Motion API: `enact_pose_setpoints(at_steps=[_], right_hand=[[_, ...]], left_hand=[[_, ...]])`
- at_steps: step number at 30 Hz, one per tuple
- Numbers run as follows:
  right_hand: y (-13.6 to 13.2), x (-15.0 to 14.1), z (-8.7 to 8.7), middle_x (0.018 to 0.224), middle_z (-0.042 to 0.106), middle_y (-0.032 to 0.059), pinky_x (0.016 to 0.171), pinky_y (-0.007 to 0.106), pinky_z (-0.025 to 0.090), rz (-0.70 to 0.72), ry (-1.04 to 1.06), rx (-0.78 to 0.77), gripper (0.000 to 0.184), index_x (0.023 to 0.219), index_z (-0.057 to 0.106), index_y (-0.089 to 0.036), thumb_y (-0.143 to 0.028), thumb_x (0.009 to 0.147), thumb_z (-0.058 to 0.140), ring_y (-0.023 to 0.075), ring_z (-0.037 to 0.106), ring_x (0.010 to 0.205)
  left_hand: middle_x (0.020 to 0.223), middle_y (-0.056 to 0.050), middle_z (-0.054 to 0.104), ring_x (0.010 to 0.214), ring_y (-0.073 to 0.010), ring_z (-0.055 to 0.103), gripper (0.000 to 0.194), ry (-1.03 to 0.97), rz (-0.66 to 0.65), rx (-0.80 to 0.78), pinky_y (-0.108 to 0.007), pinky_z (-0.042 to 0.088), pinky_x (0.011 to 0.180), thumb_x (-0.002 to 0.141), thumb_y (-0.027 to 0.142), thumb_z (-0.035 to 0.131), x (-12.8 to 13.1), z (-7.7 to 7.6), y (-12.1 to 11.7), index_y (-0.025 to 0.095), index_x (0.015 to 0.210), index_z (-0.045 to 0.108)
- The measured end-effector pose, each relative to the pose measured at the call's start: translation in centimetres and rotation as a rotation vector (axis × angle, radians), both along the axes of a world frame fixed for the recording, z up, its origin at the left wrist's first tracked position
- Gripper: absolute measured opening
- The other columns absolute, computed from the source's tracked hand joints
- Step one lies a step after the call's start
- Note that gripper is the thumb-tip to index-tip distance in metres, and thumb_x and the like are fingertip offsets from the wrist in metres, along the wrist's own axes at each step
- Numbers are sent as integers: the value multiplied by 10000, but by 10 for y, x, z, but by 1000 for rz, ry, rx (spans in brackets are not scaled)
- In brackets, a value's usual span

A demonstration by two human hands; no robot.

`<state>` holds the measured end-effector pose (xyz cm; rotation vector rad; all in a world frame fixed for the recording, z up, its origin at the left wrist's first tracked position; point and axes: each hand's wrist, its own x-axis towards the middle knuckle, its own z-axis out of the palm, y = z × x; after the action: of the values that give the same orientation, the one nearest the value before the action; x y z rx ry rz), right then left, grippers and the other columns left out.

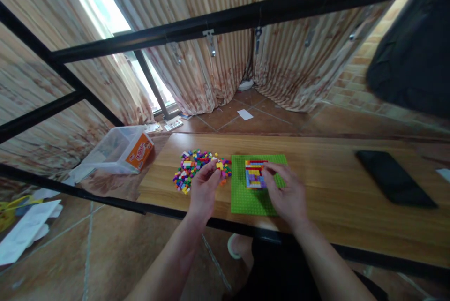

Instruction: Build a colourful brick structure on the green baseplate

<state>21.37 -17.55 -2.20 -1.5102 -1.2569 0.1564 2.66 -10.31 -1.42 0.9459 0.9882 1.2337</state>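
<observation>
A green baseplate (251,198) lies on the wooden table (330,184), with a small block of stacked coloured bricks (255,174) built on its far half. My right hand (286,193) rests over the plate, its fingertips pressed against the right side of that block. A loose pile of small coloured bricks (193,169) is spread to the left of the plate. My left hand (206,188) sits at the pile's right edge, fingers pinched on a small yellow brick (220,166).
A black phone (393,176) lies on the table at the right. A clear plastic box with an orange label (121,151) stands off the table's left end. Black metal bars (246,15) cross overhead and at the left. Papers lie on the tiled floor.
</observation>
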Motion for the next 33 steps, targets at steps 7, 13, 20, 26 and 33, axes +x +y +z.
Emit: enact_pose_setpoints(at_steps=[7, 13, 20, 26, 33], right_hand=[[-6, -38, -4, 889, 724, 26, 762, 311, 524, 347, 350, -54, 197, 986, 713, -225, -361, 848, 681, 168, 650, 799], [-4, -31, -3, 838, 741, 25, 702, 295, 512, 325, 443, -39, 168, 923, 739, -225, -364, 863, 668, 163, 651, 744], [-7, -30, -2, 885, 756, 43, 762, 309, 528, 332, 433, -65, 205, 933, 755, -220, -361, 898, 610, 187, 686, 842], [-2, -29, -4, 845, 759, 42, 744, 316, 538, 372, 641, -76, 214, 870, 773, -221, -411, 828, 684, 184, 680, 799], [-4, -23, 5, 744, 673, -1, 640, 273, 494, 406, 671, -80, 314, 979, 762, -240, -444, 740, 776, 141, 586, 682]], left_hand=[[898, -11, 737, 792, -105, 636, 319, -112, -51, -6, -238, 495, 779, 651, 249, 839, 36, 8, -34, 204, 962, 783], [887, -15, 742, 836, -133, 657, 268, 18, -112, 35, -276, 509, 832, 687, 254, 810, 37, 9, -38, 192, 944, 762], [950, -55, 722, 870, -163, 676, 204, 342, -56, 283, -299, 544, 815, 790, 243, 703, 37, 8, -41, 167, 979, 709], [991, -55, 739, 901, -161, 698, 197, 392, -131, 382, -298, 565, 835, 860, 235, 635, 33, 8, -42, 180, 1042, 685], [1023, -54, 725, 946, -173, 693, 208, 592, -178, 534, -320, 556, 875, 878, 192, 630, 24, 17, -44, 206, 1081, 672]])
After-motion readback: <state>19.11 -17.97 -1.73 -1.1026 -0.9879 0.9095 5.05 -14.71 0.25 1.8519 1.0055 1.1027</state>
